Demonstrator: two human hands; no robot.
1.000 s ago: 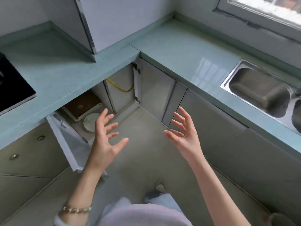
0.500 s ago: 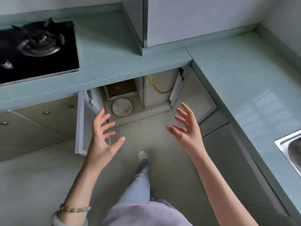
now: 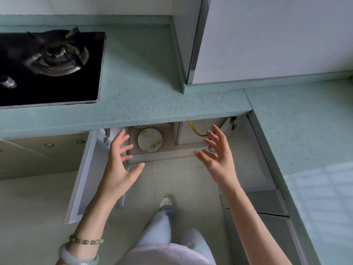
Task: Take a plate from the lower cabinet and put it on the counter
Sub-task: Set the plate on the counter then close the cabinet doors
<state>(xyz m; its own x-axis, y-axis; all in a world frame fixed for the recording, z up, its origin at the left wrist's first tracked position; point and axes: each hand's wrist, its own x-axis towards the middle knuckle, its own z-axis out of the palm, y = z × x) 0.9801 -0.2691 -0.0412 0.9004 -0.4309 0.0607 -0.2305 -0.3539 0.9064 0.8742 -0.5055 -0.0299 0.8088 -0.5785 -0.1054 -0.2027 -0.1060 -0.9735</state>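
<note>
A round white plate with green markings lies flat on the floor of the open lower cabinet, under the teal counter. My left hand is raised in front of the cabinet, left of the plate, fingers spread and holding nothing. My right hand is up on the other side, right of the plate, fingers also apart and empty. Both hands are apart from the plate. The plate sits between them, farther back.
The left cabinet door swings out toward me beside my left arm. A yellow hose hangs inside the cabinet on the right. A black gas hob sits in the counter at left. A white wall cabinet hangs overhead.
My view has swung left and closer, bringing the hob in and the sink out of view. Both open hands have moved forward toward the cabinet opening, now flanking the plate.
</note>
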